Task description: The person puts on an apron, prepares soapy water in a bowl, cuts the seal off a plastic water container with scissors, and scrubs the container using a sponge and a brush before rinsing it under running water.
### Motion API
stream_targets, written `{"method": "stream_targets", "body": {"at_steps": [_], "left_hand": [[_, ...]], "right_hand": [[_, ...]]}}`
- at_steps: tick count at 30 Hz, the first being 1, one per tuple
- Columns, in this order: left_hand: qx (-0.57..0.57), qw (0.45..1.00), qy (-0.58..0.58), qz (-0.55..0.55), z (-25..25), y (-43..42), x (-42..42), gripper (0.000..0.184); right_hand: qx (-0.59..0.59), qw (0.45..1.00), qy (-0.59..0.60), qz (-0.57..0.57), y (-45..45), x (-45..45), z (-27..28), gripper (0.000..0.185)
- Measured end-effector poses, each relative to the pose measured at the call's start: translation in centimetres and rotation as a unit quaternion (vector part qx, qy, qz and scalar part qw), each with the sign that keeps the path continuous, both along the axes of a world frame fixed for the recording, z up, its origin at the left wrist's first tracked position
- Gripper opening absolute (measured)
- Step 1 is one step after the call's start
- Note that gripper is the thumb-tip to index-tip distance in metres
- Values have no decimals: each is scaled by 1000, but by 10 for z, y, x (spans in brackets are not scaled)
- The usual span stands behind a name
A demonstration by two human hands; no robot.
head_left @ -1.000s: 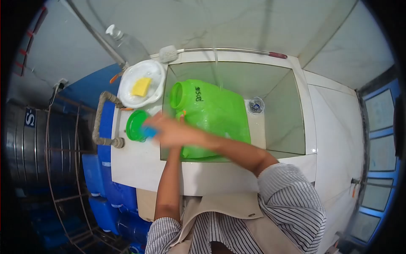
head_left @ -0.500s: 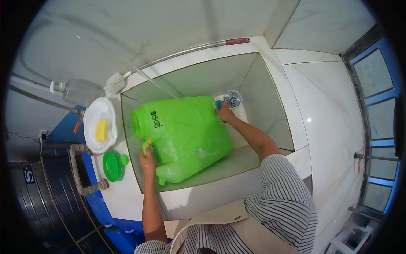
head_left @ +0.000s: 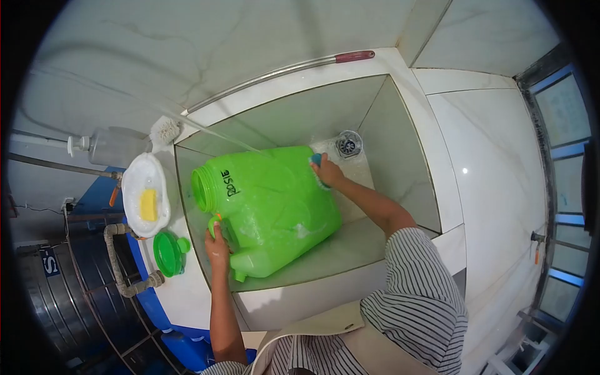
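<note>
A green plastic jug (head_left: 275, 206) marked "ROSIE" lies on its side in the tiled basin (head_left: 400, 156), its open mouth facing left. My left hand (head_left: 217, 247) is wrapped round the jug's handle at its lower left. With my right hand (head_left: 329, 172) I hold a blue brush (head_left: 317, 160) against the jug's right end; its pale bristles touch the green wall. Soap suds streak the jug's surface.
Left of the basin are a white bowl (head_left: 132, 194) with a yellow sponge (head_left: 148, 205), a green lid (head_left: 167, 253), a pump bottle (head_left: 119, 147) and pipes. A long-handled brush (head_left: 269, 78) lies along the back ledge. A drain (head_left: 349, 145) is at the basin's back.
My right hand moved from beside the green lid to the jug's right end, then slightly down along it. My left hand stayed at the handle. The view shifted.
</note>
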State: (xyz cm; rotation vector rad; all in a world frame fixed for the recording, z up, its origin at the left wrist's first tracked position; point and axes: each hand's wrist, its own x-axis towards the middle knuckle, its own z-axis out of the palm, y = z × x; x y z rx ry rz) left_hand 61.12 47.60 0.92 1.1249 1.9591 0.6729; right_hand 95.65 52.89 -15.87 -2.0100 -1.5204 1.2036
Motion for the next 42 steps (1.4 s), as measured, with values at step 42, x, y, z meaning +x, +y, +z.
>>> {"method": "stream_targets", "body": {"at_steps": [42], "left_hand": [[-33, 997, 72, -1, -11, -4, -14, 54]], "right_hand": [[111, 994, -2, 24, -44, -58, 42, 53]]}}
